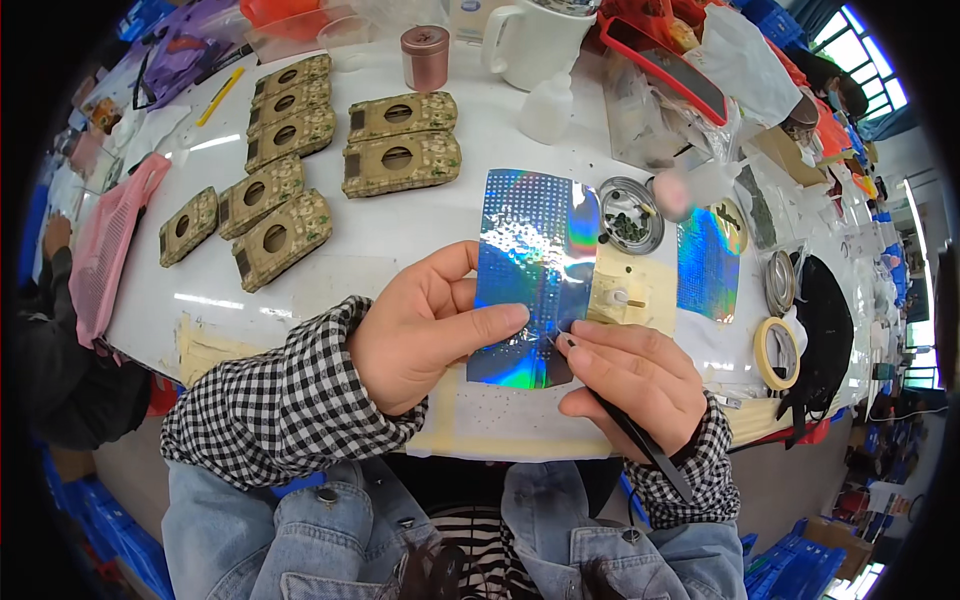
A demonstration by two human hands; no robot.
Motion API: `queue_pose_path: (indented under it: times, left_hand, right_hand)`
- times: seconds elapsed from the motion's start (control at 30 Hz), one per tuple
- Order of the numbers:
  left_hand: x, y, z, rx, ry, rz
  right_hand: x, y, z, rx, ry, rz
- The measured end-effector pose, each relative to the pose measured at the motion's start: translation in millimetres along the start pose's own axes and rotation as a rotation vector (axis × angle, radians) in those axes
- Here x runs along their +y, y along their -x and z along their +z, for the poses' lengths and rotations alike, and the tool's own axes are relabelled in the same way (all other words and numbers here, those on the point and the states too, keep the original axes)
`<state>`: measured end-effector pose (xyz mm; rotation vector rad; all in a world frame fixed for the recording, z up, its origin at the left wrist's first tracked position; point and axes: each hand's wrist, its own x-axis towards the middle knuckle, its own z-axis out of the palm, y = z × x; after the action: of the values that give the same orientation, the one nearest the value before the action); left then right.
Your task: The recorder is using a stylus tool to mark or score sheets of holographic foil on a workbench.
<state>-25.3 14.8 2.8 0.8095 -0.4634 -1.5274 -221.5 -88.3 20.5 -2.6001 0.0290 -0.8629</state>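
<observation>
My left hand is closed on the left edge of a shiny rainbow holographic sheet, thumb on its face. Rows of small dots cover much of the sheet, which is held up above the table's near edge. Between the fingers of my right hand is a slim black pair of tweezers. Their tip meets the lower right part of the sheet; whether anything is pinched there is too small to tell. Just beyond, a round metal tin holds small dark green pieces.
Several camouflage model tank hulls stand at the left. A second holographic sheet lies right of the tin, near a tape roll. At the back are a white mug, a pink canister and a red-cased phone.
</observation>
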Motion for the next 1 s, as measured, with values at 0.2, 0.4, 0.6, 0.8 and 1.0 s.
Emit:
queue_pose_path:
  times: [0.2,0.4,0.6,0.8,1.0]
  left_hand:
    - [-3.8,0.2,-0.3,0.007,-0.037,0.010]
    - [-2.4,1.3,0.7,-0.003,-0.046,-0.011]
    - [0.7,3.0,0.5,0.011,-0.113,-0.037]
    - [-2.4,1.9,0.8,0.005,-0.111,0.007]
    - [-4.3,1.4,-0.1,0.032,-0.146,0.017]
  right_hand:
    - [0.6,-1.1,1.0,0.034,-0.008,-0.027]
    - [0.9,-0.7,0.1,0.030,-0.025,-0.031]
    - [0.8,-2.0,1.2,0.036,-0.027,-0.020]
    - [0.3,-2.3,1.1,0.032,-0.027,-0.015]
    - [0.1,-1.9,1.6,0.036,-0.027,-0.003]
